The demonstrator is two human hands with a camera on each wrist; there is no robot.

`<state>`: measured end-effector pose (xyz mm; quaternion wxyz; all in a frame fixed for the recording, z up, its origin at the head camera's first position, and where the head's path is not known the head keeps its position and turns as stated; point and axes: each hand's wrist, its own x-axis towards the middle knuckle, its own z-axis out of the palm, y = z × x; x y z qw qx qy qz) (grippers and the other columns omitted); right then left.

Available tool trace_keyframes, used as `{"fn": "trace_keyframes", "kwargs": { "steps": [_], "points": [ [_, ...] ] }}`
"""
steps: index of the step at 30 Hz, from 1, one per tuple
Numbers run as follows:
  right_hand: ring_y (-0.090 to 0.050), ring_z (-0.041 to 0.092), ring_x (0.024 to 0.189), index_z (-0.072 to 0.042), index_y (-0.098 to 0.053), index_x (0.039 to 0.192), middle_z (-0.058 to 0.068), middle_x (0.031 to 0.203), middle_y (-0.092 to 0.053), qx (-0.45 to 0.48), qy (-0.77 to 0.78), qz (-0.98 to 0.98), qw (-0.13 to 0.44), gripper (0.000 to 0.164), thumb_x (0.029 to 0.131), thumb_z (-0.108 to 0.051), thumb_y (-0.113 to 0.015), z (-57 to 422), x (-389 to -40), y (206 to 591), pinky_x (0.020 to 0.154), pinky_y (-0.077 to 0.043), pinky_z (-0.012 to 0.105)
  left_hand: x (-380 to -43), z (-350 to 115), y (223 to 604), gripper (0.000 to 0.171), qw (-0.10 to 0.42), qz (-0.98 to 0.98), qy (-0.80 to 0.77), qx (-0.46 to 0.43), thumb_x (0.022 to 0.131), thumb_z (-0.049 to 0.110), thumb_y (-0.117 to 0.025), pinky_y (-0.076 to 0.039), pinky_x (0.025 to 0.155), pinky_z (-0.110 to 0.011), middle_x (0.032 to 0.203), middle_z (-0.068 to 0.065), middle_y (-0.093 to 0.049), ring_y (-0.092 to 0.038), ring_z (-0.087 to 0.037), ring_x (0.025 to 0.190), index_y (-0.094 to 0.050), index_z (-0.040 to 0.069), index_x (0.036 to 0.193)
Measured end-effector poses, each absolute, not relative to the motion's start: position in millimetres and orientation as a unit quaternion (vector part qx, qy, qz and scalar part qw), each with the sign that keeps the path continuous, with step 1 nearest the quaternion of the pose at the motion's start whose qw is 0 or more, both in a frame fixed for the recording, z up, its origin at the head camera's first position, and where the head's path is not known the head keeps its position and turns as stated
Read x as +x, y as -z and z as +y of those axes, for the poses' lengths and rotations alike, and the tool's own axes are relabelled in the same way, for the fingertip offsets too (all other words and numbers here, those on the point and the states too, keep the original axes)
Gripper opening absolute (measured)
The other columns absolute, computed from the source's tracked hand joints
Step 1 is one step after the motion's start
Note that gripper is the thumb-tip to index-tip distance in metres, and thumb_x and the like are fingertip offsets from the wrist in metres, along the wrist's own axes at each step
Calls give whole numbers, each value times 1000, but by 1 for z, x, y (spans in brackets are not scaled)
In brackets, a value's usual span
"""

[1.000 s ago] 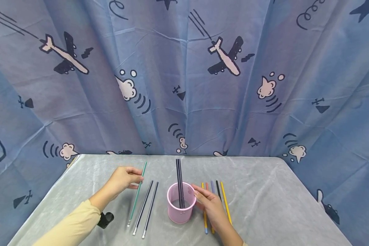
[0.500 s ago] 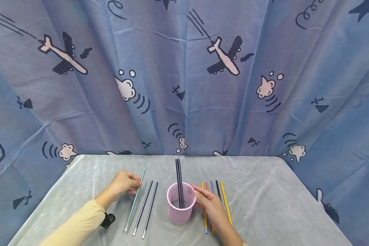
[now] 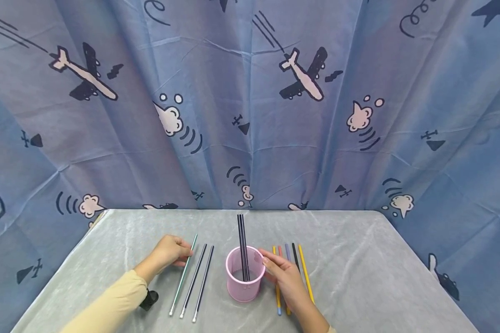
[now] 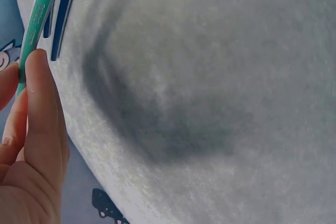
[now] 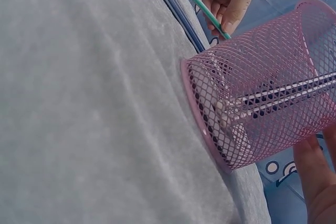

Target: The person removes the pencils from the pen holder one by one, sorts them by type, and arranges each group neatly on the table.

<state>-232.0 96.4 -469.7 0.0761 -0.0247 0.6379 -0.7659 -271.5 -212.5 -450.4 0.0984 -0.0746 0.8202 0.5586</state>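
My left hand (image 3: 169, 251) pinches a green pencil (image 3: 183, 275) near its far end, between thumb and fingertips. The pencil slants low over the table, its pale end toward me. Just right of it lie two dark blue pencils (image 3: 193, 280), side by side. A pink mesh pen cup (image 3: 242, 292) stands upright mid-table. Several dark pencils (image 3: 243, 247) lean inside it, and their pale ends show through the mesh at the bottom in the right wrist view. My right hand (image 3: 289, 281) holds the cup's right side, with thumb and fingers at the rim.
Several coloured pencils, among them a yellow one (image 3: 306, 273) and a black one (image 3: 295, 257), lie right of the cup, partly hidden by my right hand. A grey cloth covers the table (image 3: 383, 277). Behind it hangs a blue curtain (image 3: 216, 115) printed with airplanes.
My left hand has brought the green pencil down and slightly toward me, beside the blue pencils. The right hand and the cup have stayed in place.
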Motion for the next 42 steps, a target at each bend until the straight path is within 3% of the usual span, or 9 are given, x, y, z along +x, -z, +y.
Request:
{"fn": "trace_keyframes", "kwargs": {
  "steps": [5,24,35,42],
  "points": [
    [-64,1,109,13,-51,136,20,136,-61,-25,767,636,76,47,97,-13,-61,97,-233,471,104,-54,36,-271,-207,451,22,87,833,-537,-99,81,-5,-72,-62,55,-26,76,-10,-69,-63,-11,64,-66,-16,99],
    [-64,1,110,13,-50,136,20,136,-61,-29,765,638,81,48,98,-13,-60,96,-233,470,103,-54,35,-271,-202,463,8,73,851,-504,-130,80,-5,-72,-60,52,-23,66,-4,-62,-58,-10,58,-69,-8,87],
    [-64,2,109,14,-50,136,21,137,-60,-30,763,640,80,48,97,-14,-61,97,-233,469,102,-55,35,-274,-201,467,8,44,895,-432,-105,75,-4,-77,-53,45,-18,69,-6,-64,-51,-5,45,-69,-2,77],
    [-65,4,110,12,-51,136,19,136,-62,-27,762,642,80,48,97,-14,-61,96,-233,470,103,-55,37,-271,-201,462,6,25,900,-423,-104,77,-2,-75,-50,45,-20,59,-2,-63,-54,-8,47,-70,-1,79]
  ]
}}
